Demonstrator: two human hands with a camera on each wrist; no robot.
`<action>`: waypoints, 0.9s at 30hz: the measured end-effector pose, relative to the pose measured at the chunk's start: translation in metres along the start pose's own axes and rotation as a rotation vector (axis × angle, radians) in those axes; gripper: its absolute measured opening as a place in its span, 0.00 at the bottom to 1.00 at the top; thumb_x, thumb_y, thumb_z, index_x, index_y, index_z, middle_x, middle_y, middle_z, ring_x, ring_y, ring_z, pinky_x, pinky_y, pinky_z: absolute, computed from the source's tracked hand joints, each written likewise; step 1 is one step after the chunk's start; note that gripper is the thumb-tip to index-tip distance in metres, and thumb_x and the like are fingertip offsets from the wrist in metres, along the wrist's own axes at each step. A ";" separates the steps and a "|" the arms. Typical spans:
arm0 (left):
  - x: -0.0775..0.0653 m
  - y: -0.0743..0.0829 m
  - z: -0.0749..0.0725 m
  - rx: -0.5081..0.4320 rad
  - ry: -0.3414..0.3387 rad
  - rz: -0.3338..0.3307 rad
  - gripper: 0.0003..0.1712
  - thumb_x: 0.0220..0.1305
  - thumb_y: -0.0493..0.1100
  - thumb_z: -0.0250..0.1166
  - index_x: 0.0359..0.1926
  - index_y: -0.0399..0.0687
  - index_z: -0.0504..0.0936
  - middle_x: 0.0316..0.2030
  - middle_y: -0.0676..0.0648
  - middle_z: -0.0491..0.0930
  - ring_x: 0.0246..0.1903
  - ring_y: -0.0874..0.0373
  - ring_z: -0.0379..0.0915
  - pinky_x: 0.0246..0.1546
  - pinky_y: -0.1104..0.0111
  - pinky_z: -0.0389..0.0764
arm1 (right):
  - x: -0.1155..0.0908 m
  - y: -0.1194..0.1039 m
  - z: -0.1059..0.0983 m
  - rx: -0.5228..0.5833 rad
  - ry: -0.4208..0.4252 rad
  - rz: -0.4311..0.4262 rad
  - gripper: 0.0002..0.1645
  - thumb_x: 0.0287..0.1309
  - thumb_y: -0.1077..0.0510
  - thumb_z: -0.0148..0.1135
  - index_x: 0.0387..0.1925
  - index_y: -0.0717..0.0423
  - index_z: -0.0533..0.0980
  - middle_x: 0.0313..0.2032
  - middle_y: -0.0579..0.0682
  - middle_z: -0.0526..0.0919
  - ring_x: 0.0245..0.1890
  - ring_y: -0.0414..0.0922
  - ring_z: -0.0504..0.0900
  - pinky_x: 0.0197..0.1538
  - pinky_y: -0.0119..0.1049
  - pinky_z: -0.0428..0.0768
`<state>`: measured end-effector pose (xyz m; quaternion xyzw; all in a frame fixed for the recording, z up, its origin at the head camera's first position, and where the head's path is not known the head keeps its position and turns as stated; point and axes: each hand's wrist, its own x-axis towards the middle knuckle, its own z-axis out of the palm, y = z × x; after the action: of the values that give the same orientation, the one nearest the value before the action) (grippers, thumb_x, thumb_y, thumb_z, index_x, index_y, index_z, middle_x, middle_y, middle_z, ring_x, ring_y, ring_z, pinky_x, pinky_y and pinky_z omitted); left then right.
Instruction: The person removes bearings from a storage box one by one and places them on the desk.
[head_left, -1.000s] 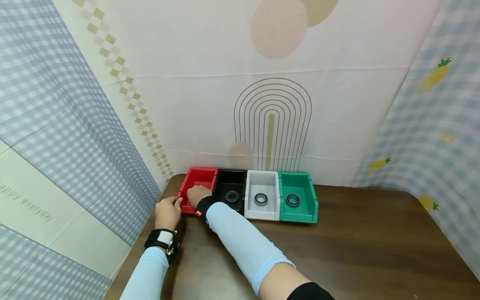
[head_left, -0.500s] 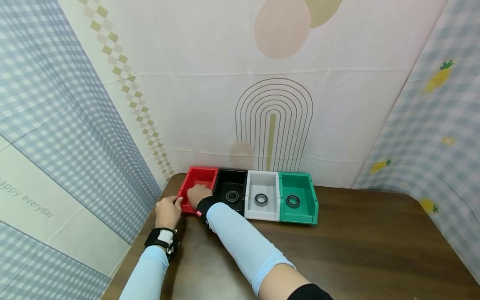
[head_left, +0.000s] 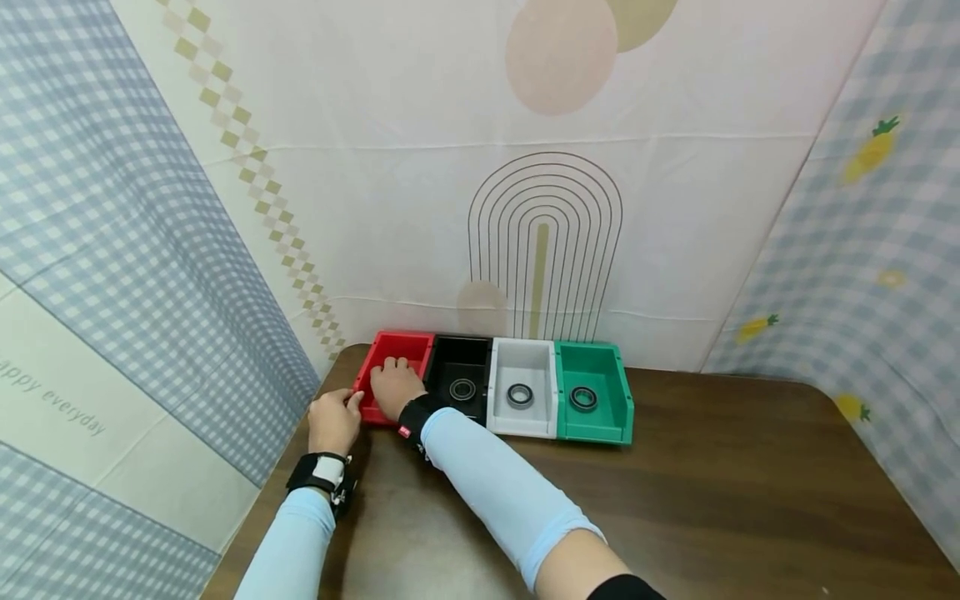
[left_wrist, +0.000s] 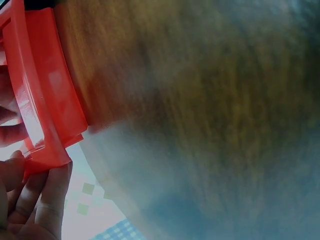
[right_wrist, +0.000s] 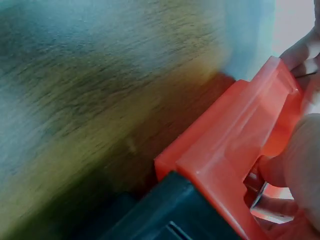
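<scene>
My left hand [head_left: 333, 423] grips the near left corner of the red bin [head_left: 402, 342], thumb on the rim and fingers under it in the left wrist view. My right hand [head_left: 396, 389] reaches down into the same bin, knuckles up. Inside, the right wrist view shows a shiny metal ring edge [right_wrist: 259, 196] between thumb and finger, apparently a bearing mostly hidden by the hand. Beside the red bin stand a black bin [head_left: 459, 358], a white bin [head_left: 522, 358] and a green bin [head_left: 588, 362]. Each of those holds one bearing, such as the white bin's bearing [head_left: 520, 396].
The bins stand side by side at the back of a brown wooden table [head_left: 675, 483]. A patterned white cloth [head_left: 390, 225] hangs right behind them. Blue checked cloth [head_left: 150, 208] closes off the left, and more checked cloth [head_left: 840, 275] the right.
My right hand has turned and shifted slightly within the red bin, so its knuckles and fingers show more. The left hand keeps its grip on the corner.
</scene>
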<state>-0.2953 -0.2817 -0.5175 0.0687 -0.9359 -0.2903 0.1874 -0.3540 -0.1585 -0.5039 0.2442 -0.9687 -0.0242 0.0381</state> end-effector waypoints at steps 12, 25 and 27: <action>-0.002 0.000 0.001 -0.010 0.078 0.064 0.12 0.72 0.39 0.69 0.41 0.30 0.92 0.39 0.30 0.91 0.42 0.27 0.87 0.47 0.37 0.84 | -0.034 0.007 -0.039 -0.050 0.116 -0.140 0.30 0.77 0.47 0.60 0.74 0.51 0.73 0.62 0.54 0.81 0.59 0.48 0.80 0.64 0.37 0.85; -0.001 -0.001 0.001 0.004 0.047 0.036 0.16 0.72 0.41 0.69 0.46 0.28 0.91 0.43 0.28 0.90 0.44 0.26 0.87 0.50 0.37 0.85 | -0.087 0.019 -0.049 -0.087 0.174 -0.231 0.39 0.66 0.44 0.71 0.73 0.54 0.72 0.64 0.54 0.81 0.62 0.49 0.80 0.70 0.38 0.80; -0.001 -0.001 0.000 0.003 0.043 0.029 0.16 0.73 0.41 0.69 0.47 0.28 0.91 0.44 0.28 0.90 0.45 0.27 0.87 0.50 0.37 0.85 | -0.097 0.021 -0.050 -0.068 0.177 -0.242 0.39 0.66 0.44 0.72 0.73 0.53 0.72 0.64 0.53 0.81 0.60 0.48 0.80 0.68 0.37 0.81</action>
<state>-0.2940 -0.2820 -0.5182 0.0619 -0.9330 -0.2844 0.2116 -0.2744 -0.0958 -0.4584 0.3589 -0.9237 -0.0398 0.1284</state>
